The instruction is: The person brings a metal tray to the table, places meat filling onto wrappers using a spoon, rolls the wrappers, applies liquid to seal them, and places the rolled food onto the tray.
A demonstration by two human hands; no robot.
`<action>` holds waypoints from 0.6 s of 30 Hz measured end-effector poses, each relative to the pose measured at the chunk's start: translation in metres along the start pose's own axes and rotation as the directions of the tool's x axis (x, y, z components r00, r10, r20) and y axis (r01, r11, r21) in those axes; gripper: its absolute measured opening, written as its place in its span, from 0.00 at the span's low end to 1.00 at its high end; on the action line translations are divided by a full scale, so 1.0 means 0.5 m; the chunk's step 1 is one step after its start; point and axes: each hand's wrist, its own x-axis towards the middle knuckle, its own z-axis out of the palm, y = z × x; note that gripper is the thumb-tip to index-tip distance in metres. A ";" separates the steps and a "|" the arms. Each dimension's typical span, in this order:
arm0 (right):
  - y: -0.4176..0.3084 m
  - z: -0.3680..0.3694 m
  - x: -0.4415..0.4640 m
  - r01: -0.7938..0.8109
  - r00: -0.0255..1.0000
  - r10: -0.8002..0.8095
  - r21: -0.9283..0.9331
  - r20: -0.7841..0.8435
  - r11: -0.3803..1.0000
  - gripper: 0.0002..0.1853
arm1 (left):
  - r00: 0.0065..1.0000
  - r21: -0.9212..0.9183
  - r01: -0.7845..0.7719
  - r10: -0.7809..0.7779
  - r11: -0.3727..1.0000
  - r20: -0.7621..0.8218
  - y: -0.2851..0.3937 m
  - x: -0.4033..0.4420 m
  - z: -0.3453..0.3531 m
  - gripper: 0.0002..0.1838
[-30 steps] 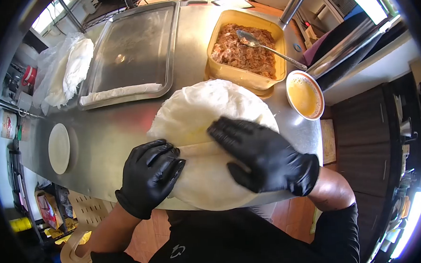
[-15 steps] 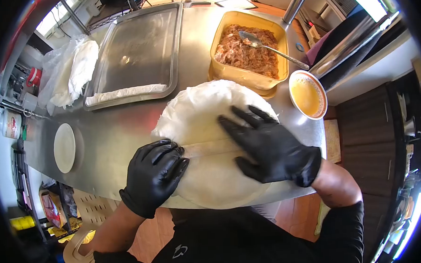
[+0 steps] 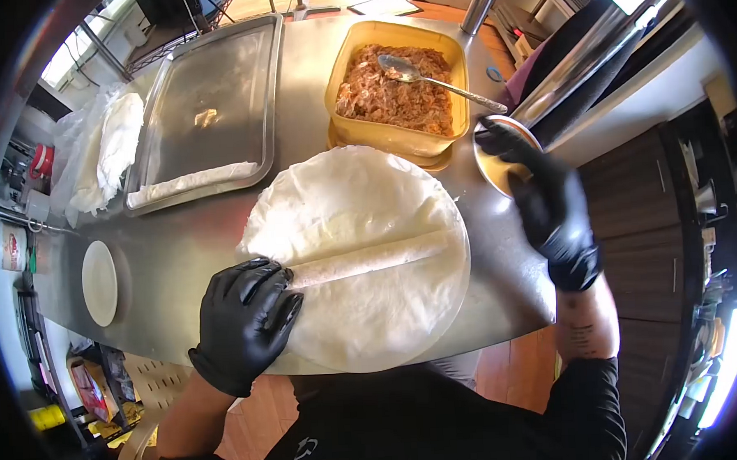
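A thin white wrapper roll (image 3: 378,258) lies across a round board (image 3: 461,287) covered by pale, thin wrapper sheet (image 3: 342,194). The fingers of my black-gloved left hand (image 3: 245,322) are curled against the roll's left end, with the thumb below it. Over to the right, my black-gloved right hand (image 3: 553,214) hovers at a bowl (image 3: 494,175) of yellow liquid. Its thumb and fingers are apart, and nothing shows between them. The hand covers part of the bowl, so I cannot tell whether the fingertips touch the liquid.
Behind the board stands a yellow tub (image 3: 397,134) of reddish-brown minced filling with a spoon (image 3: 440,83) in it. A metal tray (image 3: 215,97) at the back left carries one finished roll (image 3: 192,183). Wrapper sheets in plastic (image 3: 118,146) and a white plate (image 3: 99,283) are farther left.
My right hand has left the wrapper and moved right to the bowl of yellow liquid, uncovering the roll's right part. The left hand stays at the roll's left end. The view has shifted slightly.
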 end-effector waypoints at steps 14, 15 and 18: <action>0.149 -0.087 -0.012 -0.120 0.993 0.121 0.219 0.008 0.968 0.26 | 0.990 -0.009 -0.132 0.132 0.991 0.055 -0.004 0.022 0.009 0.20; 0.121 -0.107 -0.012 -0.099 0.994 0.105 0.245 -0.014 0.965 0.27 | 0.992 -0.005 -0.119 0.119 0.993 0.045 -0.005 0.019 0.009 0.18; 0.063 -0.135 -0.007 0.142 0.962 -0.010 0.470 -0.272 0.871 0.25 | 0.992 0.002 -0.116 0.116 0.993 0.046 -0.001 0.021 0.006 0.18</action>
